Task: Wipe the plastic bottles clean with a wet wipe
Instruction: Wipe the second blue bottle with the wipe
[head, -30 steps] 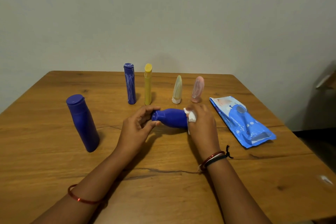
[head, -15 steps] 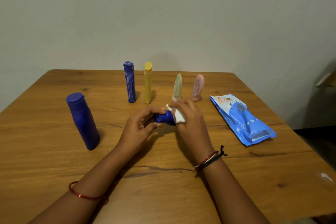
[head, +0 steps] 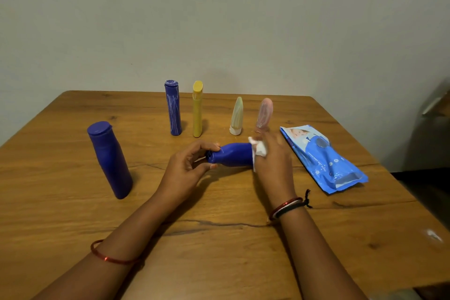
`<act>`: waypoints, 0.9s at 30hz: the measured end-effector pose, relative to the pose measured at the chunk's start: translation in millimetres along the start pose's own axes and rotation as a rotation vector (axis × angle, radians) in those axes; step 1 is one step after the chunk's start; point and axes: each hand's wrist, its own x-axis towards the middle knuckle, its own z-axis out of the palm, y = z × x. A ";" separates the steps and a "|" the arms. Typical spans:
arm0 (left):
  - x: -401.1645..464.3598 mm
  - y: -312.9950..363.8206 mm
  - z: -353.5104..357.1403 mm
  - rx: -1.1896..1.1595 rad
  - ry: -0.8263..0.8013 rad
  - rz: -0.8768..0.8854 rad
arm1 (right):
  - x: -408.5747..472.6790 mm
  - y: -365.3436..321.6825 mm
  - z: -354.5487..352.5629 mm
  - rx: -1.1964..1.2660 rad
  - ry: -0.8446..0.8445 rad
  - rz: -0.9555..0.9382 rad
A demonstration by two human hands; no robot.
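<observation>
Blue plastic bottle (head: 231,158) lies sideways above the wooden counter (head: 73,214); my left hand (head: 187,170) pinches its cap end, my right hand (head: 272,161) presses a white wet wipe (head: 259,150) around its base. Five upright bottles seem unwiped; room ahead is tight, edges far.

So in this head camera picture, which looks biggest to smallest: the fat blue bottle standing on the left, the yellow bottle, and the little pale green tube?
1. Fat blue bottle, though it stands nearer the camera, which flatters it.
2. Yellow bottle, tall but slim.
3. Pale green tube, clearly smallest; it stands about as far back as the yellow one.
</observation>
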 end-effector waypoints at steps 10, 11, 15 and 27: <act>3.6 -10.7 -4.2 -0.091 0.144 -0.091 | -9.1 -10.0 15.7 0.012 -0.062 -0.155; 4.1 -10.2 -5.6 -0.112 0.152 -0.106 | -4.1 -2.3 11.9 -0.027 -0.050 -0.081; 5.9 -7.9 -6.1 -0.221 0.187 -0.129 | 9.4 19.8 -3.7 -0.093 0.090 0.070; 8.2 -18.6 -8.7 -0.353 0.219 -0.164 | -17.3 -13.8 15.2 -0.014 0.025 -0.388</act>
